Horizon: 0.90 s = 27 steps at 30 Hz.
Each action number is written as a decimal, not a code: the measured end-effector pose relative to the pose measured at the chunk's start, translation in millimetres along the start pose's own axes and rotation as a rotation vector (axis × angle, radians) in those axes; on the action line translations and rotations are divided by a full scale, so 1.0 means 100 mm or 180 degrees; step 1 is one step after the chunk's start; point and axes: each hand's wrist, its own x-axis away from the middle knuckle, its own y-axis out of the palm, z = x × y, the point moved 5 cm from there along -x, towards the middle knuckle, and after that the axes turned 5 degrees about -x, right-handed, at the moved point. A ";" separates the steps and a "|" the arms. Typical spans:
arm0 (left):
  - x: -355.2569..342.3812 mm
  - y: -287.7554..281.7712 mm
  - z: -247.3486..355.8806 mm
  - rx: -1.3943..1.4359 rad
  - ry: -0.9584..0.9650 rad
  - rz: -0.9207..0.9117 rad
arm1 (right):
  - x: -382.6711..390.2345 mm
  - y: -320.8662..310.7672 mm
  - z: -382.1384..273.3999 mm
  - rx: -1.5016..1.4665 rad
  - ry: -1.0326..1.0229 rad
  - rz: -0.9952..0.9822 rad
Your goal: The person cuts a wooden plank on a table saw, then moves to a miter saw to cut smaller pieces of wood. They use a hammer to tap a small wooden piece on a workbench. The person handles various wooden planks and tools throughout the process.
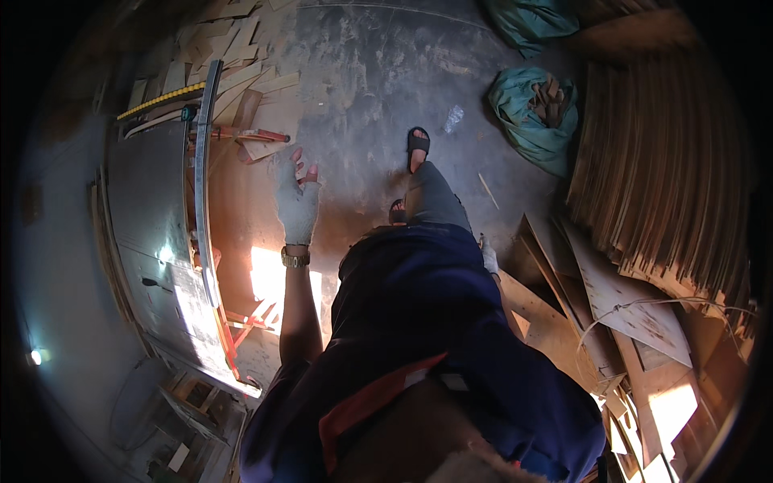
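My left hand [298, 193], in a pale cut-finger glove with a watch at the wrist, hangs in the air with bent fingers apart and nothing in them. Just left of it is a bench [151, 209] with a long metal rail [210, 137], a yellow segmented strip [157, 98] and orange legs. My right hand [488, 255], also pale-gloved, hangs by my right hip, mostly hidden by my body, so its fingers are unclear. My sandaled feet [417, 145] are on the concrete floor [362, 64], one ahead of the other.
Stacked thin boards [652, 161] fill the right side, with loose panels [628, 298] leaning below them. Two teal sacks [523, 121] lie at the upper right, the nearer holding wood scraps. Wood offcuts [241, 40] lie behind the bench. A small clear piece of plastic [453, 118] lies on the floor.
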 end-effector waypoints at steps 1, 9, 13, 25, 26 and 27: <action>-0.16 0.07 -0.01 -0.0036 -0.0131 -0.0081 | -0.11 -0.05 -0.18 -0.0088 -0.0064 -0.0009; -1.39 0.46 0.41 -0.0215 -0.0323 0.0002 | -1.51 -0.89 -1.46 -0.1160 0.0473 -0.0036; -1.77 0.35 0.66 -0.0471 -0.0573 0.0207 | -2.09 -1.68 -2.44 -0.1327 0.0044 0.0235; -2.42 0.50 0.86 -0.0372 -0.0426 0.0428 | -2.83 -2.38 -4.09 -0.1845 -0.0780 0.0812; -2.48 0.50 0.86 -0.0209 -0.0470 0.0412 | -2.93 -2.31 -3.99 -0.1830 -0.0728 0.0906; -2.54 0.50 0.86 -0.0051 -0.0513 0.0382 | -3.05 -2.22 -3.86 -0.1798 -0.0638 0.1023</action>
